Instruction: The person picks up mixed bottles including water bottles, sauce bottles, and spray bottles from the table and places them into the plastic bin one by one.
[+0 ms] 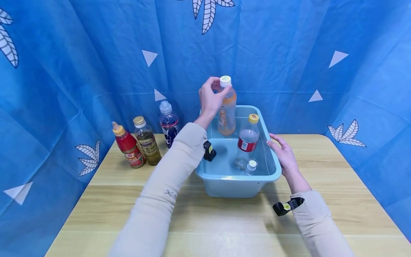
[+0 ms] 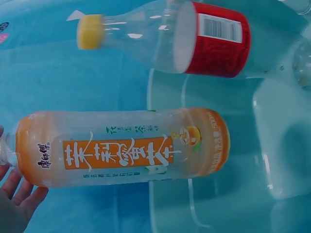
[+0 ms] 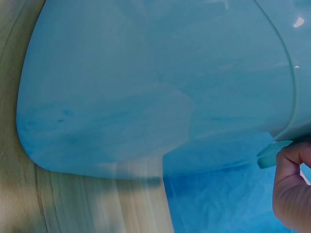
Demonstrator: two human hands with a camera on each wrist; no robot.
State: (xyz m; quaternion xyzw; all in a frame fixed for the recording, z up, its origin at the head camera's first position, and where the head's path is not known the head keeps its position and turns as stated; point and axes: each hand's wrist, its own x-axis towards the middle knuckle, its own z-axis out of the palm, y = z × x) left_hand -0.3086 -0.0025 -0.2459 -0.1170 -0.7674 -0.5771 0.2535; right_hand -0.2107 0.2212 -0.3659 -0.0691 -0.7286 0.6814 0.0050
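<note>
Gripping the orange tea bottle (image 1: pixel 227 114) by its neck, my left hand (image 1: pixel 210 100) holds it upright over the far end of the blue tub (image 1: pixel 271 175). My right hand (image 1: pixel 284 155), fingers relaxed, steadies the tub's right rim on the bench (image 1: pixel 224 221). I would lower the bottle vertically, clear of the red-label bottle (image 1: pixel 248 141).

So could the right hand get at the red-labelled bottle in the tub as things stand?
Probably yes. The right hand rests on the tub's right rim, and the red-labelled bottle stands just inside that wall, its top clear. The left hand holds the orange bottle further back.
</note>
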